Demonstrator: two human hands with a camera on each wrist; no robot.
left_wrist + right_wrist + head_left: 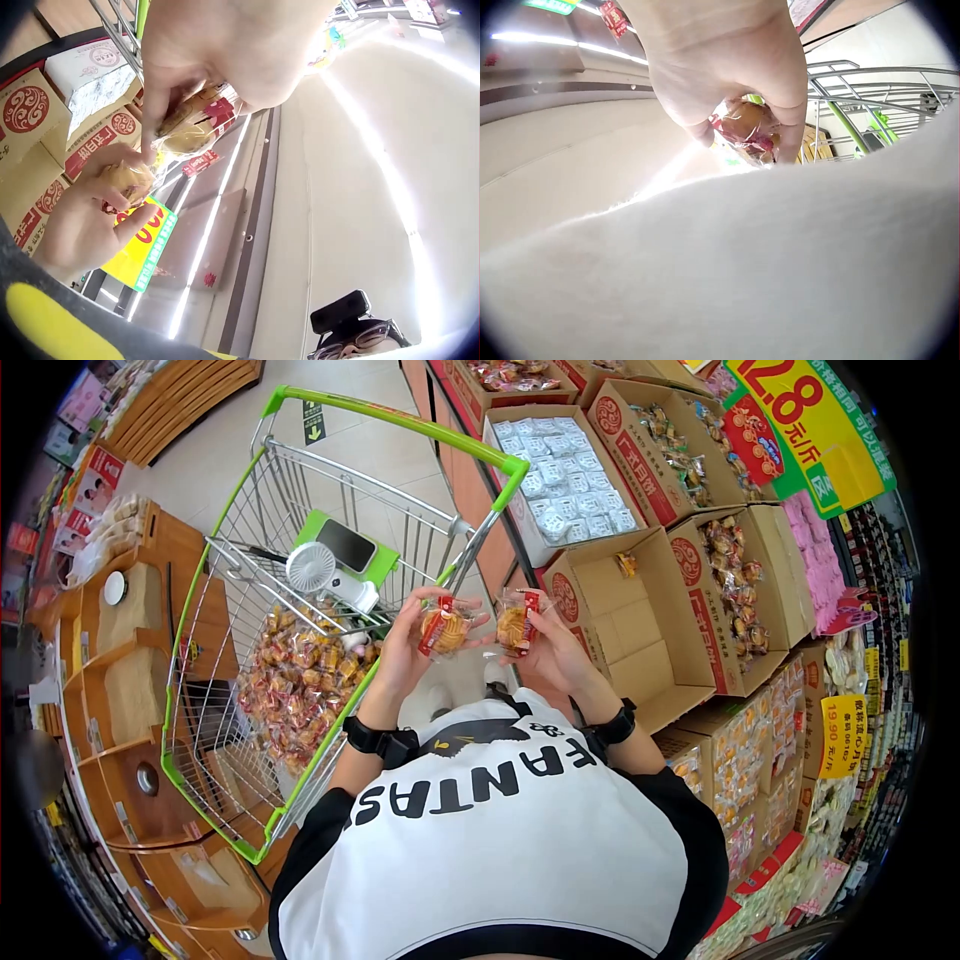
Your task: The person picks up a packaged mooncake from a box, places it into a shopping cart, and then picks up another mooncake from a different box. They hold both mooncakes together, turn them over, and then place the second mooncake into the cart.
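Observation:
In front of the chest, my left hand holds a mooncake in a clear and red wrapper between thumb and fingers. A second wrapped mooncake is pinched in my right hand, a short gap away from the first. Both patterned golden tops face up toward the head view. The left wrist view shows the left mooncake under the fingers, with the right hand beside it. From the right wrist, thumb and fingers close around the right mooncake, above the white shirt.
To the left stands a green-rimmed shopping cart with a heap of wrapped mooncakes. A phone and a small white fan sit on its upper part. At right, a cardboard box contains one small packet; filled boxes surround it.

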